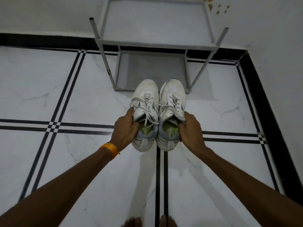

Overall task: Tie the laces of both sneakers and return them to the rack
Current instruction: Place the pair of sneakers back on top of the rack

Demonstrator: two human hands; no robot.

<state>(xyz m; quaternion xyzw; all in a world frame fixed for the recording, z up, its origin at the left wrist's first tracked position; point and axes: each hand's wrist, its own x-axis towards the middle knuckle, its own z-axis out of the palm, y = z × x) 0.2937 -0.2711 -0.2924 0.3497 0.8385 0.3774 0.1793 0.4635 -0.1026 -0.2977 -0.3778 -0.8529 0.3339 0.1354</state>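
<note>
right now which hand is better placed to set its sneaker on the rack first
Roughly even, slightly the right: the right hand holds its sneaker with the toe over the rack lower shelf edge.

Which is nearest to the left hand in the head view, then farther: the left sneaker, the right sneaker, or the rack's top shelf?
1. Left sneaker, gripped by the left hand.
2. Right sneaker, beside it, in the right hand.
3. Rack's top shelf, ahead by the wall.

The white marble-look floor (68,95), crossed by black double lines, carries a grey two-shelf rack (152,69) standing at twelve o'clock against the wall. Two bare feet (148,222) rest on the floor at six o'clock.
</note>
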